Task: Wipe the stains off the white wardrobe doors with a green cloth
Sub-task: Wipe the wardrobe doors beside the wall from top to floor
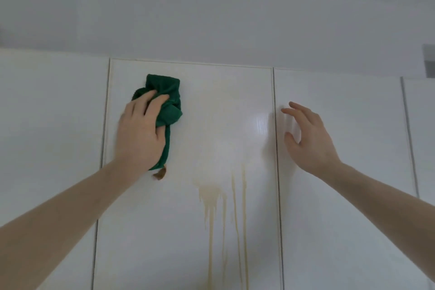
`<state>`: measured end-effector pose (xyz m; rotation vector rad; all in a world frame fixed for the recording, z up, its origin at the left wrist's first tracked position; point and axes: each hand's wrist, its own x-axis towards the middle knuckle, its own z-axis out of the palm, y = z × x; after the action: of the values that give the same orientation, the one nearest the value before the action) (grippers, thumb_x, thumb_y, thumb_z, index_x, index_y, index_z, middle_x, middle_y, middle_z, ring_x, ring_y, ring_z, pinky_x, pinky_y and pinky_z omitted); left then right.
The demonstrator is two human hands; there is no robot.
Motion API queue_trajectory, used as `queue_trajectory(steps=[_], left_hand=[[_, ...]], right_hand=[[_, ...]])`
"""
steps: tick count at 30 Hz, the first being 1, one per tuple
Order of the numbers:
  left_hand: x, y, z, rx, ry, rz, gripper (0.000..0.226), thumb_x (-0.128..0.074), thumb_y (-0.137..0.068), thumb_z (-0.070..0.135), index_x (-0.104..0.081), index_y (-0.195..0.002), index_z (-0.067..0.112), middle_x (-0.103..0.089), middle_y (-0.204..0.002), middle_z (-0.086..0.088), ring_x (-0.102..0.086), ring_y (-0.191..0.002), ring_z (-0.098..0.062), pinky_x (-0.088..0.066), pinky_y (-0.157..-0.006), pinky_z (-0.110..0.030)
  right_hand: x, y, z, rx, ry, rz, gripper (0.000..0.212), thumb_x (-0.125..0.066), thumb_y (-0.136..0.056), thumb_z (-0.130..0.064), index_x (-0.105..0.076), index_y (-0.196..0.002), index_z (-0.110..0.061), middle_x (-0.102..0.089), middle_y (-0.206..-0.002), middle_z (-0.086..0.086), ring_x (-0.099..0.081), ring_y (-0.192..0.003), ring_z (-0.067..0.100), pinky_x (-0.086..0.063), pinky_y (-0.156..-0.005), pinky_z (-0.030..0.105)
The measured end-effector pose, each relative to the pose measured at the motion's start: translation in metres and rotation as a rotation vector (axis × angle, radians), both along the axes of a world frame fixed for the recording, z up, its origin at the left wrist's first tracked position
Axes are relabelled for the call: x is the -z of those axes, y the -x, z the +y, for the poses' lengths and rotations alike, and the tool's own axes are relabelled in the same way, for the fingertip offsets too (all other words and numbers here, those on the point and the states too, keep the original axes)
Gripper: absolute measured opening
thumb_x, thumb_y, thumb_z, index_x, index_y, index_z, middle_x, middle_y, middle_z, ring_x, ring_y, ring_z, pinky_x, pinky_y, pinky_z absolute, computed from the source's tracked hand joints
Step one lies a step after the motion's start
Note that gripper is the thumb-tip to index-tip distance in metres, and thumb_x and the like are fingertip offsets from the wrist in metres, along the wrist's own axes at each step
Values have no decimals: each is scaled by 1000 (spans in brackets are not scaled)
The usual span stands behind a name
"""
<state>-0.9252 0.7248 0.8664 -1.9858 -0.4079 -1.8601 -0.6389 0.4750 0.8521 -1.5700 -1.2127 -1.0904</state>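
Left hand (138,129) raised against the middle wardrobe door (188,231), near its upper left corner. Fingers (150,99) curled over a bunched green cloth (168,101), thumb side closed round the bundle; firm grip, cloth pressed flat to the panel. Loose tail of the cloth hanging down along the palm toward the wrist, ending in a small brown tag or soiled tip (160,174).

Right hand (306,134) held up at the seam between the middle door and the right door (339,195). Fingers spread and only slightly bent, thumb apart from the rest, nothing held. Fingertips close to the panel surface at the seam; contact cannot be told, as this part is blurred.

Stains (213,198) on the middle door: a faint yellowish smear across the upper centre, to the right of the cloth, and a darker tan patch lower down, with several thin drip trails running toward the bottom edge of the view. Cloth apart from the darker patch, up and to the left of it.

Left door (51,125) and right door white, no marks visible. Pale wall (211,19) above the door tops.
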Motion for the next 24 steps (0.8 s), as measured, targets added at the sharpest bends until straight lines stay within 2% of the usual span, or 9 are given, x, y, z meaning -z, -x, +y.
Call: queue_trajectory(steps=[3, 6, 10, 14, 19, 24], left_hand=[[9, -31, -13, 27, -10, 56, 56, -60, -93, 7, -51, -148, 16, -46, -156, -10, -46, -137, -38, -38, -114, -56], [15, -61, -30, 50, -62, 121, 51, -53, -97, 18, -52, -148, 18, -46, -158, -6, -46, -139, -34, -35, -117, -53], [18, -100, -60, 61, -96, 198, 51, -61, -97, 25, -52, -148, 20, -45, -159, -3, -44, -143, -31, -34, -118, -50], [11, -124, -83, 49, -100, 232, 53, -58, -96, 40, -55, -145, 22, -46, -158, 1, -42, -145, -27, -32, -119, -48], [15, -125, -90, 85, -57, 262, 50, -49, -99, 43, -59, -143, 23, -49, -156, 5, -38, -149, -22, -27, -123, -42], [57, -119, -98, 65, -53, 387, 45, -44, -102, 36, -62, -142, 22, -50, -155, 7, -39, -149, -20, -30, -122, -43]], right_hand=[[7, -19, 7, 44, 53, -100, 59, -56, -93, -3, -48, -151, -18, -37, -164, 5, -30, -152, 25, -28, -124, 45], [14, -31, 20, 64, 72, -145, 61, -44, -93, -13, -42, -154, -18, -32, -167, 7, -26, -156, 28, -26, -124, 54], [24, -42, 33, 36, 0, -156, 64, -40, -96, -18, -36, -159, -22, -27, -170, 1, -18, -159, 22, -15, -129, 49], [25, -57, 39, 43, -31, -260, 62, -42, -99, -20, -36, -160, -21, -26, -170, 1, -18, -159, 21, -13, -129, 47], [25, -68, 44, 37, -75, -316, 60, -40, -102, -24, -35, -161, -20, -24, -171, 3, -18, -159, 22, -13, -129, 48], [27, -74, 46, -7, -99, -332, 59, -37, -102, -25, -35, -161, -19, -24, -171, 5, -18, -159, 25, -11, -129, 49]])
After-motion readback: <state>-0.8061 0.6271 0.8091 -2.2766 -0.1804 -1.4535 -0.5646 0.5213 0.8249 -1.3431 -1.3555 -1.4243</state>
